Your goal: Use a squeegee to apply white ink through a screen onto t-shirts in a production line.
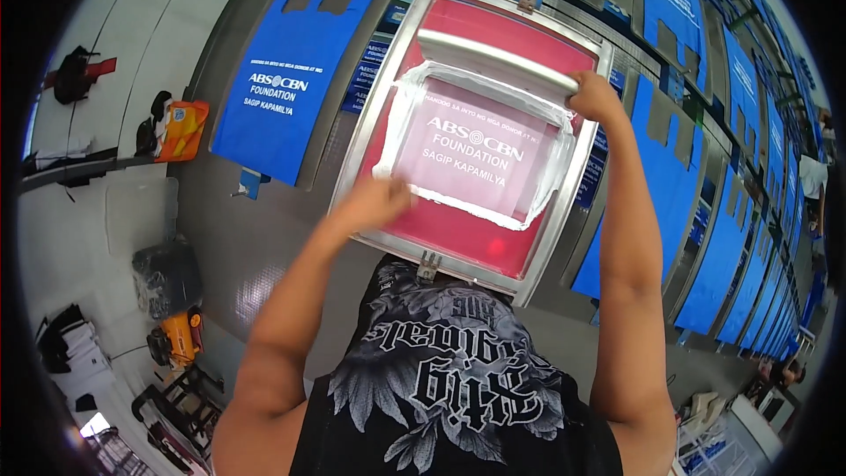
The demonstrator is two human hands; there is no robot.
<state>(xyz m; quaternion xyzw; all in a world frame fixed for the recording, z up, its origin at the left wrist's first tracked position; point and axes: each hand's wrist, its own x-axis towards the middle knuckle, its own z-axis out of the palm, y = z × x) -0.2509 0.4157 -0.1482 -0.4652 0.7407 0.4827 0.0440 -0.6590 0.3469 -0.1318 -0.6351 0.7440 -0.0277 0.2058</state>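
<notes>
A silver-framed printing screen with red mesh lies in front of me on a grey board. White ink forms a thick, uneven border around a paler window with white lettering. Across the far part of the mesh rests a long squeegee, slightly slanted. My right hand grips its right end, near the frame's right rail. Over the near left corner of the mesh is my left hand, apart from the squeegee. Its fingers are partly turned from view and slightly blurred.
A blue printed bag lies flat on a board to the left. Several more blue bags line boards on the right. Metal clips stand at the screen's near and far edges. An orange bag lies at far left.
</notes>
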